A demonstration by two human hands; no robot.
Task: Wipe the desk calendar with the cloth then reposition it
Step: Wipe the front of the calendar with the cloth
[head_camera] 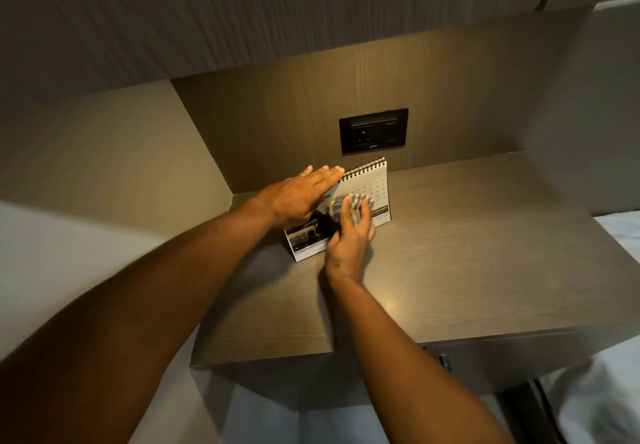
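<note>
A white spiral-bound desk calendar [372,184] stands tent-style on the wooden desk [467,253], near the back wall. My left hand [301,194] lies flat with straight fingers over the calendar's upper left part, steadying its top edge. My right hand [351,232] presses a grey checked cloth [349,203] against the calendar's front page; hand and cloth are blurred by motion. The calendar's lower left corner with a dark photo shows below my hands.
A black wall socket plate [374,135] sits in the wood panel just behind the calendar. A cabinet overhangs above. The desk's front edge [311,357] is near me, and white bedding [620,246] lies to the right.
</note>
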